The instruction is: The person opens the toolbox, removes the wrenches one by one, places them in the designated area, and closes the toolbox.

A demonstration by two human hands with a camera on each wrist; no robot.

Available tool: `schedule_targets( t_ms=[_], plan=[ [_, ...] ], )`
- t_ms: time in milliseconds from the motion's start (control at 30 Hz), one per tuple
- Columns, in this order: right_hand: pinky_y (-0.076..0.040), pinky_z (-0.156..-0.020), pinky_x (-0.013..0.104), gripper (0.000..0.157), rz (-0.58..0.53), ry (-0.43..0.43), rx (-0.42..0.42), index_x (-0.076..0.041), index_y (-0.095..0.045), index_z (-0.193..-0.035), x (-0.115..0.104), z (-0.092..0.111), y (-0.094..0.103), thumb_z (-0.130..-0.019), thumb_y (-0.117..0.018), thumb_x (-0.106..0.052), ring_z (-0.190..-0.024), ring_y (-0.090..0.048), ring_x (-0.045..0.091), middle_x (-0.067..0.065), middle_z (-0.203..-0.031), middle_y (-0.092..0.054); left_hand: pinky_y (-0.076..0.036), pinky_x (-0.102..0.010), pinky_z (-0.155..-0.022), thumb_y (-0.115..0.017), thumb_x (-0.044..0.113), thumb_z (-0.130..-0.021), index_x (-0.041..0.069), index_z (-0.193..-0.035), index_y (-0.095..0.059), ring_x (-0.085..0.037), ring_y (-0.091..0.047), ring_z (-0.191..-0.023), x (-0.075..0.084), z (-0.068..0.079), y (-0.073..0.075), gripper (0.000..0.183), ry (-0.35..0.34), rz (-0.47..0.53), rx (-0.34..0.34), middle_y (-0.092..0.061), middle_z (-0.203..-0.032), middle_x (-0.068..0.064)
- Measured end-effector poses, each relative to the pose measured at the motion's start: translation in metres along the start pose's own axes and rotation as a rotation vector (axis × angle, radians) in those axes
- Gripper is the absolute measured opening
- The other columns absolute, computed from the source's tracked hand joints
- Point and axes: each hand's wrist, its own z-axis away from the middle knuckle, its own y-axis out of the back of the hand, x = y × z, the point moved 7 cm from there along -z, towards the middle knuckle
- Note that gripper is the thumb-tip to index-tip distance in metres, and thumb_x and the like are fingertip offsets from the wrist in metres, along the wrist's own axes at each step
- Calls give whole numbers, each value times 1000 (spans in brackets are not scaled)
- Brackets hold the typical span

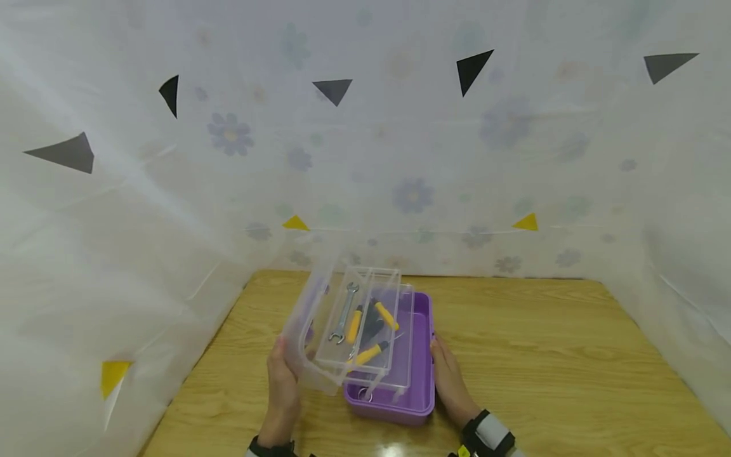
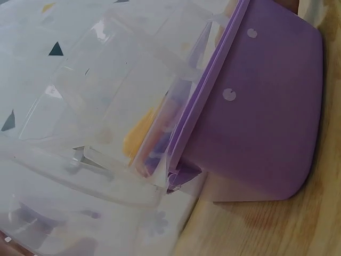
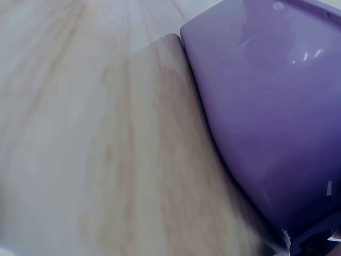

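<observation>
A purple toolbox [image 1: 422, 393] stands on the table with its clear lid [image 1: 308, 374] swung up to the left. Clear trays [image 1: 402, 374] are raised over the box. In them lie a double-ended wrench [image 1: 345, 311] and several yellow-handled tools [image 1: 354, 325]. Metal rings [image 1: 364, 395] show at the bottom of the box. My left hand [image 1: 282, 390] holds the outer edge of the lid; its fingers are partly hidden behind the plastic. Against the right wall of the box rests my right hand [image 1: 454, 384], fingers extended along it.
The toolbox is on a wood-grain table [image 1: 531, 355], near its front edge. White flowered sheeting [image 1: 365, 158] encloses the back and both sides. Black, grey and yellow triangles are stuck on it.
</observation>
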Motion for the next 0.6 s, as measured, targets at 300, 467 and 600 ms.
schedule_targets(
  t_ms=[300, 467, 600],
  plan=[
    [-19, -125, 58, 64, 3, -8, 9, -1, -21, -166, 1, 1, 2, -116, -29, -40, -157, -21, 42, 24, -170, -23, -48, -59, -107, -20, 49, -113, -5, -150, -47, -29, -58, -131, 1, -2, 1, 71, 24, -31, -7, -58, -142, -26],
    [-20, -124, 60, 65, 27, 1, 4, 3, -22, -164, 0, 1, 2, -116, -30, -40, -156, -22, 45, 27, -169, -24, -52, -61, -102, -28, 46, -112, -3, -149, -49, -47, -58, -130, 1, -2, 6, 65, 28, -78, 7, -58, -142, -29],
    [-20, -125, 59, 63, 28, 24, -1, 4, -23, -163, -2, 0, 2, -116, -28, -38, -156, -22, 44, 27, -168, -27, -48, -70, -101, -32, 46, -112, -2, -152, -46, -57, -52, -132, 2, -4, 5, 64, 25, -83, -28, -55, -145, -32]
  ],
)
